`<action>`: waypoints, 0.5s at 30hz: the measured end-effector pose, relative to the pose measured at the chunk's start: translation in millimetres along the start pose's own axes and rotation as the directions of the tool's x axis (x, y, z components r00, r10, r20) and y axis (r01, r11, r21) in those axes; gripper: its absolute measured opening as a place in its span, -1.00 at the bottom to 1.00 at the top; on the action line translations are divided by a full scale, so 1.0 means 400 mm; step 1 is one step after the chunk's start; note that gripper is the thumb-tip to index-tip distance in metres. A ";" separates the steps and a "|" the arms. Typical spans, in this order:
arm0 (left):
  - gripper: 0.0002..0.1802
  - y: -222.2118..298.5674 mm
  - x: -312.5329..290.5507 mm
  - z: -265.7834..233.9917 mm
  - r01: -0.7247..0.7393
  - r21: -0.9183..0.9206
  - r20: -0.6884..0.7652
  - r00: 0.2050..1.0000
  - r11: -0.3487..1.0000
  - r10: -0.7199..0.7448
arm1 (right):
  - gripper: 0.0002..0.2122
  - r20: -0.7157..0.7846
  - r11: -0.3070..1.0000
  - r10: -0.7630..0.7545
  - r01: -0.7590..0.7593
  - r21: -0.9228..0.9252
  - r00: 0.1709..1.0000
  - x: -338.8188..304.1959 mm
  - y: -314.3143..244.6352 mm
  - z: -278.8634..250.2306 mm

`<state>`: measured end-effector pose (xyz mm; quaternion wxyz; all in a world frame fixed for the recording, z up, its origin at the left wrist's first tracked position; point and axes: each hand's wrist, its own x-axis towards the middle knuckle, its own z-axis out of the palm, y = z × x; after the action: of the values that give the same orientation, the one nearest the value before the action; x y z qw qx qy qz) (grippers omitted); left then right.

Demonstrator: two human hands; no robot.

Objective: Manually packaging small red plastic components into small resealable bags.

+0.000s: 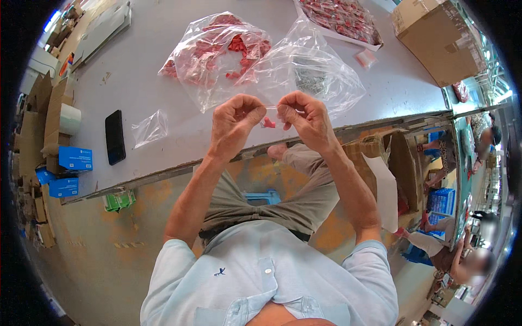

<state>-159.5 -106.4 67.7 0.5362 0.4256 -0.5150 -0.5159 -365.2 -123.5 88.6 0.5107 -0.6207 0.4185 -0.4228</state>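
Note:
My left hand (237, 120) and my right hand (306, 119) are raised in front of me near the table's front edge, each with thumb and fingers pinched. Stretched between them is the edge of a small clear plastic bag (271, 106). Just below this edge, small red pieces (267, 123) show between my hands; whether they lie inside the bag is hard to tell. Beyond my left hand is a large clear bag of red pieces (202, 54). Another large clear bag (312, 81), holding small greyish pieces, lies beyond my right hand.
A black phone (115, 137) and a flat clear bag (150, 129) lie on the left of the table (163, 142). At the back right are a tray of red packets (348, 20), a small packet (366, 58) and a cardboard box (438, 43). An open carton (405, 168) stands below right.

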 end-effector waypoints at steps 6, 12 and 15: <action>-0.93 -0.027 0.003 -0.016 -0.023 0.214 0.117 0.993 0.977 -0.002 | -0.92 0.162 0.919 -0.138 0.187 -0.346 0.977 0.000 -0.061 -0.043; -0.84 -0.023 -0.015 0.005 0.029 -0.020 0.147 0.989 0.999 -0.026 | -0.93 0.336 0.870 -0.027 0.188 -0.456 0.941 0.026 -0.089 -0.108; -0.82 -0.018 -0.024 -0.019 0.041 -0.074 0.053 0.998 0.996 -0.037 | -0.92 0.048 0.972 -0.057 0.067 -0.225 0.997 0.124 -0.101 -0.219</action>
<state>-152.2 -98.2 58.8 0.5282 0.4017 -0.5004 -0.5561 -430.5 -189.9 143.7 0.4318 -0.6962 0.4337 -0.3753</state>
